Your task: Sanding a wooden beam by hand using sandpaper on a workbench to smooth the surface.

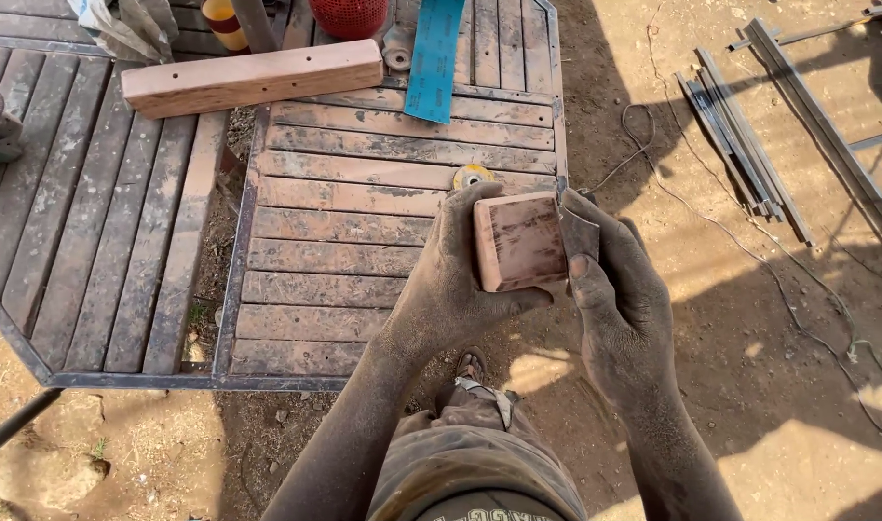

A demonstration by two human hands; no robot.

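Here, the biggest thing before you is the slatted wooden tabletop in a dark metal frame (pixel 364 174), filling the view from nine to twelve o'clock, dusty and worn, with bare earth (pixel 749 318) beyond it from one round to five o'clock. Across the tabletop's far part, at about eleven o'clock, lies a long pale reddish wooden beam with small drilled holes (pixel 253 77), resting flat across the slats. Out at two o'clock, on the dirt, a bundle of grey metal bars (pixel 740 145) lies well apart from you, with a thin wire (pixel 711 222) trailing past it. At twelve o'clock a blue strip of abrasive sheet (pixel 433 58) hangs over the slats, near a red mesh basket (pixel 349 14).

Your left hand (pixel 450 289) sits at the centre, fingers (pixel 472 207) wrapped round the left face and thumb under the bottom edge of a small squarish reddish wooden block (pixel 520 241), which it holds up in the air just past the tabletop's near right corner. Your right hand (pixel 619 299), at three o'clock of the block, is closed on a small grey scrap of sandpaper (pixel 578 230), thumb and fingers pinching it against the block's right edge. Just behind the block, at twelve o'clock from it, a small yellow round disc (pixel 472 177) lies on the slats.
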